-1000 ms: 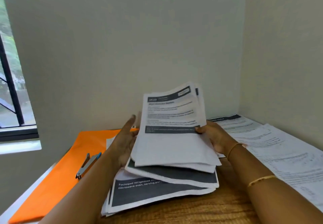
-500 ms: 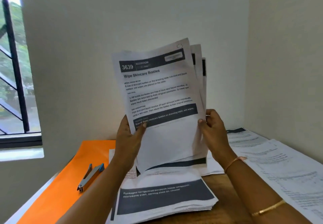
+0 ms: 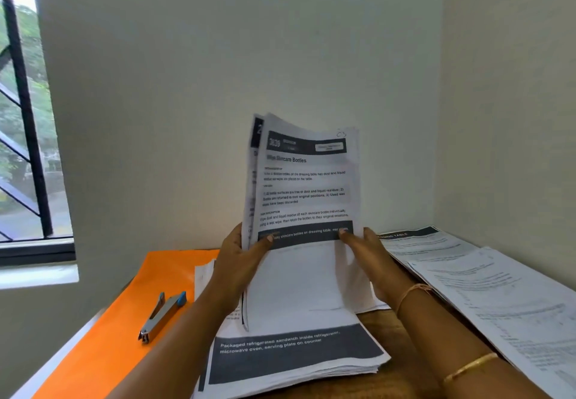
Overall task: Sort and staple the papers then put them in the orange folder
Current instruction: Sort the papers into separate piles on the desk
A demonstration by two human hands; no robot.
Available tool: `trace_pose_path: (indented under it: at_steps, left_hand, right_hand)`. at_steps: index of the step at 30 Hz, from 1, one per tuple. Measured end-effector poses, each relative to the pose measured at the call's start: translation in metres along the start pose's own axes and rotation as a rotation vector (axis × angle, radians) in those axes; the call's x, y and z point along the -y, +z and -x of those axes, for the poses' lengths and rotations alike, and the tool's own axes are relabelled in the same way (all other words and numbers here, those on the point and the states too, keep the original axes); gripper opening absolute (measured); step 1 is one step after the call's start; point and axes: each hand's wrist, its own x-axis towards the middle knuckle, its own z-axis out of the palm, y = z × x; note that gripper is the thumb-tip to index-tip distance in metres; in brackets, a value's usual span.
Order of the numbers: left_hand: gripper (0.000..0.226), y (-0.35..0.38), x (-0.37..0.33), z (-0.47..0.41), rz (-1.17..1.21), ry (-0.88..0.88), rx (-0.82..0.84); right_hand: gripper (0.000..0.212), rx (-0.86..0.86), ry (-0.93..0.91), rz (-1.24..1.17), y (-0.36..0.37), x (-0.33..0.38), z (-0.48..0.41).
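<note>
Now the left hand (image 3: 240,261) and the right hand (image 3: 364,249) pinch the side edges of the upright sheaf (image 3: 305,199), thumbs in front, above the pile (image 3: 296,355). Its back sheets seem misaligned; a loose grip may drop them unsorted. The stapler (image 3: 163,314) lies on the orange folder (image 3: 124,320).

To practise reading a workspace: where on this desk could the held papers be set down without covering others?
Bare orange folder on the near and far sides of the stapler. A narrow wood strip between the central stack and the spread sheets on the right, crossed by the right forearm. Centre and right side are crowded.
</note>
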Motion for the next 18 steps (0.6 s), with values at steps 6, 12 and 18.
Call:
trace_pose_path:
  at_steps: [6, 12, 18]
  left_hand:
    - [0.034, 0.001, 0.004, 0.000, -0.082, 0.011, 0.026]
    - [0.044, 0.002, 0.008, 0.001, -0.122, -0.111, 0.092]
    - [0.037, 0.003, 0.005, 0.003, -0.175, -0.065, 0.159]
  right_hand:
    - [0.023, -0.033, 0.052, 0.013, -0.005, 0.005, 0.003]
    - [0.023, 0.093, 0.156, -0.073, -0.009, 0.016, 0.004]
    - [0.027, 0.086, 0.122, 0.029, -0.001, 0.009, 0.004]
